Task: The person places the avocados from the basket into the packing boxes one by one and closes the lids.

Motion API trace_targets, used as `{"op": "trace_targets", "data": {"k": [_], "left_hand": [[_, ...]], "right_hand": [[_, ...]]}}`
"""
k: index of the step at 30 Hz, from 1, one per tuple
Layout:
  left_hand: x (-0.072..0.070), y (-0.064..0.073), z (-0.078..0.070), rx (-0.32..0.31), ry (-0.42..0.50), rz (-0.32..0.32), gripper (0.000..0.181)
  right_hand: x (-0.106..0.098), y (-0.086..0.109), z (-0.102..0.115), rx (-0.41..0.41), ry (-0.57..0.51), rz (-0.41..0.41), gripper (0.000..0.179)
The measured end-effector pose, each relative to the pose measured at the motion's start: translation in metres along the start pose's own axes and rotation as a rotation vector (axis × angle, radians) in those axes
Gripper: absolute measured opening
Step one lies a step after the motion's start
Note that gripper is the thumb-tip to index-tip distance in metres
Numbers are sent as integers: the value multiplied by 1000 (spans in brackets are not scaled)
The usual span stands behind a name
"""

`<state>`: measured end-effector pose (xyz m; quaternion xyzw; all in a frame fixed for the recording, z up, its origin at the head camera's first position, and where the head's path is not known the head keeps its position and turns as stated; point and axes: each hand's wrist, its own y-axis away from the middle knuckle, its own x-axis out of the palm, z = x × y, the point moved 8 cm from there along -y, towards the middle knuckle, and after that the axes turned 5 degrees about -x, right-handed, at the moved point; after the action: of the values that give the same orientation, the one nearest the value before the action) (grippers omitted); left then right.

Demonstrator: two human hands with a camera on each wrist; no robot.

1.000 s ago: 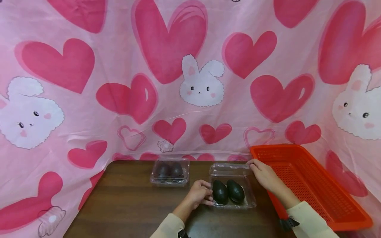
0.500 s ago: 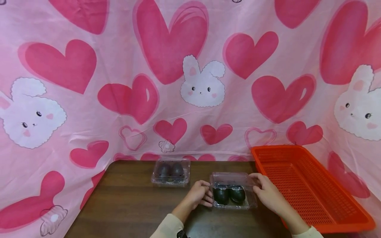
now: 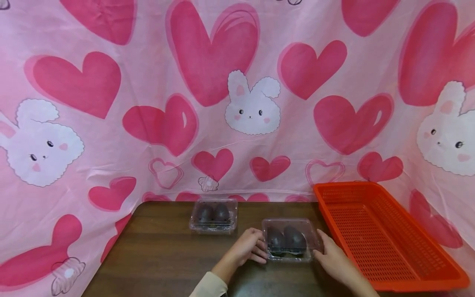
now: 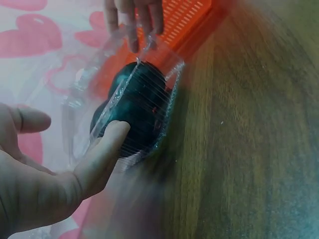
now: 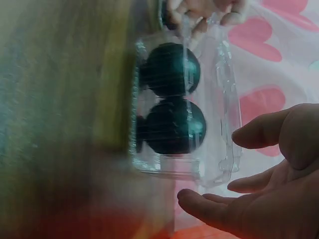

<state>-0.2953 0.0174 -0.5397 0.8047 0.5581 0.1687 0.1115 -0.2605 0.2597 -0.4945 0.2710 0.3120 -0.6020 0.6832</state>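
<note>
A clear plastic clamshell box (image 3: 287,258) stands at the table's right, its lid (image 3: 293,225) lying over two dark green avocados (image 3: 295,240). At the box's left side is my left hand (image 3: 248,246), fingers loosely bent; in the left wrist view its thumb (image 4: 107,149) reaches straight to the plastic. My right hand (image 3: 334,258) is at the right side, its fingertips right at the box's edge. The right wrist view has its thumb (image 5: 261,130) by the lid's rim and the other fingers stretched out below.
A second clamshell box (image 3: 213,225) with two dark avocados, lid down, stands farther back on the left. An orange perforated plastic basket (image 3: 419,284) lies right of my right hand. Behind the wooden table (image 3: 159,255) hangs a pink heart-patterned cloth (image 3: 148,82).
The lid has swung from upright at the back down over the avocados. My right hand has come forward and down with it to the box's right side. My left hand has stayed put.
</note>
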Motion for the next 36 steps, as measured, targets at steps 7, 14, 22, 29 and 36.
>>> {"op": "trace_targets", "data": {"k": [7,14,22,29,36], "left_hand": [[4,3,3,2,-10,25,56],[7,1,7,48,-18,36,63],[10,1,7,77,-4,-6,69],[11,0,9,94,60,-53,68],[12,1,9,109,87,-72,70]], "right_hand": [[10,-3,-12,15,-47,-7,65],[17,1,-25,92,-138,-26,66],[25,3,-30,176,-468,-65,64],[30,4,-40,265,-646,-58,55],[35,3,-49,297,-748,-49,52]]}}
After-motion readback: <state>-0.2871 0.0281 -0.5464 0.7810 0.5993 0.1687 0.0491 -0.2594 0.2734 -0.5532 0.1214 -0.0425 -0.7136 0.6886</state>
